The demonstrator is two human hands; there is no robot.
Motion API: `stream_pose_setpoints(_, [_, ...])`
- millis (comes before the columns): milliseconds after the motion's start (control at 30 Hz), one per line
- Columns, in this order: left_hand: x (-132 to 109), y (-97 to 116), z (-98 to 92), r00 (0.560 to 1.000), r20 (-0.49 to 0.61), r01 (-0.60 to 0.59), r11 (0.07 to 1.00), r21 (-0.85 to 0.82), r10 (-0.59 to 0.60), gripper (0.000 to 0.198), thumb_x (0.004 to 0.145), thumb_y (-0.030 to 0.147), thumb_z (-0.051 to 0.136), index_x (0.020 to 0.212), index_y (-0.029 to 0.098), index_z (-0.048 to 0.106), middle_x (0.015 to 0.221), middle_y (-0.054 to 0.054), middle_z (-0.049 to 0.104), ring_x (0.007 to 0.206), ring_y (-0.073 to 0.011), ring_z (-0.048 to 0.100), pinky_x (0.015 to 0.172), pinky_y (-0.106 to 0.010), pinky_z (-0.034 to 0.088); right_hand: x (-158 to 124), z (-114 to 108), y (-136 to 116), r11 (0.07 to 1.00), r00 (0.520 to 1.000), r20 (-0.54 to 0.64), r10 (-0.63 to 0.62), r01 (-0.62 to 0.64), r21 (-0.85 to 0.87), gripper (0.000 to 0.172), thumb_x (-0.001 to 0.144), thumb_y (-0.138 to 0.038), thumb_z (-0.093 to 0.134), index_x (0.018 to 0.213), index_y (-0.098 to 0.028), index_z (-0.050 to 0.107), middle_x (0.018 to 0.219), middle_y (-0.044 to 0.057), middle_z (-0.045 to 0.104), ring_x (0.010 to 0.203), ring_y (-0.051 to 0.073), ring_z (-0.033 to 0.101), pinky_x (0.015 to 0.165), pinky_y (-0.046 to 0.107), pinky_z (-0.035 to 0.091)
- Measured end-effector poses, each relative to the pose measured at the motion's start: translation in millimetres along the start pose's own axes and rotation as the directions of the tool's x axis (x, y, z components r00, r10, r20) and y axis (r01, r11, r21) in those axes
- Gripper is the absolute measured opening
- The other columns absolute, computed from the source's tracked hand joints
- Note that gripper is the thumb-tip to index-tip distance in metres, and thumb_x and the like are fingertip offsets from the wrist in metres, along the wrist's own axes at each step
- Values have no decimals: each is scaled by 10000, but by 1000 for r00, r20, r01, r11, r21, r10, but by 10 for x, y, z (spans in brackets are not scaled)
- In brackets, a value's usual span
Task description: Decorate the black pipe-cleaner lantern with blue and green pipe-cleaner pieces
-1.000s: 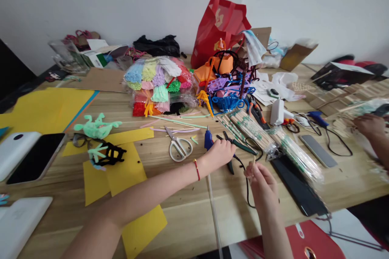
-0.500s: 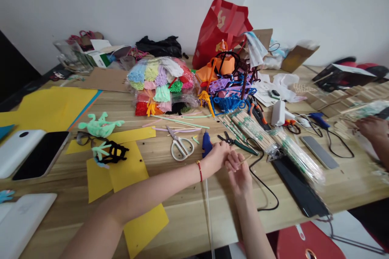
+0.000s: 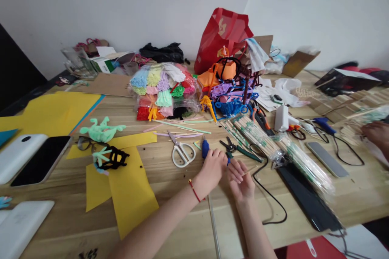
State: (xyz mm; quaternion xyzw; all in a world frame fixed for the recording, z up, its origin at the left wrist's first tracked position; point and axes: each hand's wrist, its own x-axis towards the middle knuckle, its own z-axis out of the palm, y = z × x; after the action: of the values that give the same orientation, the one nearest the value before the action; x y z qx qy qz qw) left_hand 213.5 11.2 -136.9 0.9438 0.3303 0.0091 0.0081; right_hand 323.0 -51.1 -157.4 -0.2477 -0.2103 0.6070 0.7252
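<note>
My left hand point(image 3: 212, 172), with a red bracelet on its wrist, is closed over a blue glue gun point(image 3: 205, 148). The gun's tip points away from me, and my fingers hide most of its body. A clear glue stick point(image 3: 213, 226) trails from under the hand toward the table's front edge. Just to the right, my right hand point(image 3: 241, 181) is turned partly palm up, fingers curled. It pinches a short thin wooden stick point(image 3: 249, 171). Beyond my hands lie white-handled scissors point(image 3: 183, 154) and dark green-handled pliers point(image 3: 243, 150).
Bagged wooden sticks point(image 3: 306, 164) and a black cord point(image 3: 284, 206) lie to the right. Pipe cleaners fill a plastic bag point(image 3: 164, 89) behind. Yellow sheets point(image 3: 130, 190) and a green pipe-cleaner figure point(image 3: 102, 129) are left. A co-worker's hand point(image 3: 377, 134) is at far right.
My left hand has come back from beside the right hand and now covers the glue gun's body. The right hand keeps the thin stick. The view has shifted slightly.
</note>
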Motion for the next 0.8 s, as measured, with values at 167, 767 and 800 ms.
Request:
stream_pose_setpoints(167, [118, 81, 142, 999, 30, 42, 999, -28, -42, 365, 965, 353, 620, 1273, 160, 593, 1272, -111, 622, 1086, -240, 646, 909, -454, 572, 17, -38, 82, 999, 999, 35, 34, -33, -8, 491, 681, -418, 898, 629, -234, 446, 615, -86, 270, 476, 81, 86, 324, 197, 218])
stream_pose_setpoints(767, [-33, 11, -54, 1000, 29, 11, 999, -52, -10, 353, 966, 347, 619, 1263, 158, 598, 1266, -109, 626, 1087, -239, 646, 911, -453, 571, -5, -100, 50, 998, 990, 128, 66, -64, -22, 559, 735, -379, 855, 583, -227, 339, 573, -108, 211, 424, 48, 56, 278, 163, 152])
stream_pose_setpoints(800, [-46, -37, -104, 1000, 13, -12, 998, -58, 13, 353, 965, 347, 621, 1261, 157, 599, 1267, -109, 626, 1092, -241, 645, 915, -456, 569, -12, -102, 40, 998, 989, 136, 63, -61, -19, 591, 724, -391, 862, 574, -225, 315, 570, -111, 205, 416, 40, 54, 276, 160, 124])
